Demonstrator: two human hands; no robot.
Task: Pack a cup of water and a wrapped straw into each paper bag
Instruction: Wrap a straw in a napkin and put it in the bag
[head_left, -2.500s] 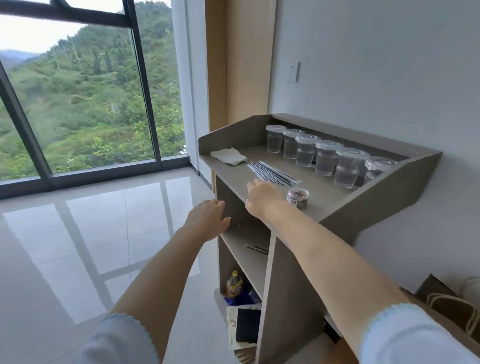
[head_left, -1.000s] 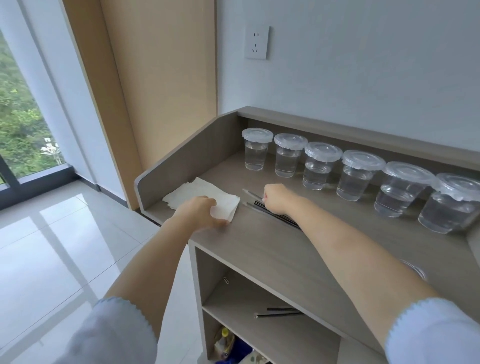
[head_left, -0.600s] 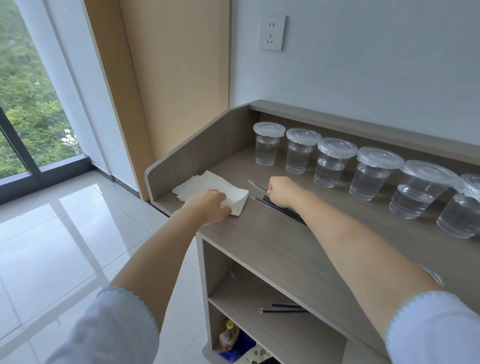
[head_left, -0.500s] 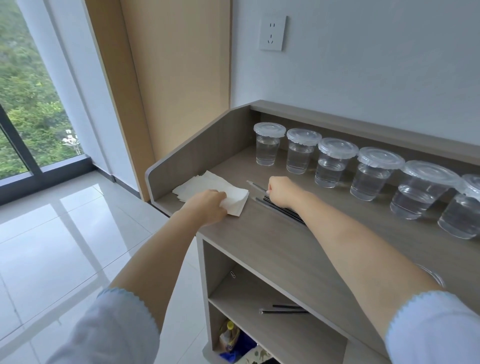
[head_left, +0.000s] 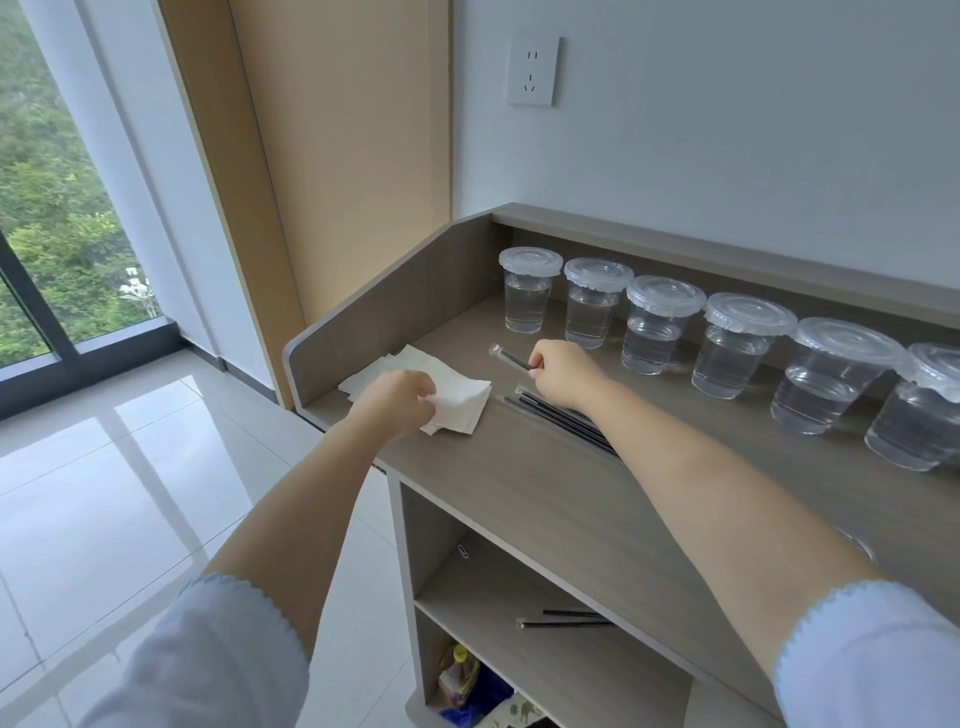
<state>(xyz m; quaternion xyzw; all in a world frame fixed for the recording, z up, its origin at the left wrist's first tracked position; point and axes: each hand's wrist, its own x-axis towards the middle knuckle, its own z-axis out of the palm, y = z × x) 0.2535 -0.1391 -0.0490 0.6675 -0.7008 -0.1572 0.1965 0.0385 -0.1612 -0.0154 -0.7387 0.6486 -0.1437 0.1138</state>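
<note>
Grey wood counter (head_left: 519, 499) against a pale wall, a tall window off to one side; along its back edge stands a row of lidded cups of water (head_left: 660, 325), none of them touched so far. At the counter's near corner lies a stack of flat white paper bags (head_left: 457, 402), and just beside it a bundle of wrapped straws (head_left: 566, 421).

The person's left hand (head_left: 397, 402) curls over the stack, fingers pinching the edge of the top bag. The right hand (head_left: 558, 371) is closed around one wrapped straw (head_left: 506, 356), its far end poking out toward the cups, raised slightly from the bundle.

To my eye the step is taking one bag and one straw at once. Doing it well means peeling only the top sheet away, a thumb sliding it off so the ones beneath stay put, and lifting the straw clear along its length so it drags no neighbours. The bag then needs opening before anything goes in, so that straw may have to be parked in the fingers meanwhile.

Two more straws (head_left: 563, 618) lie on the shelf below.
</note>
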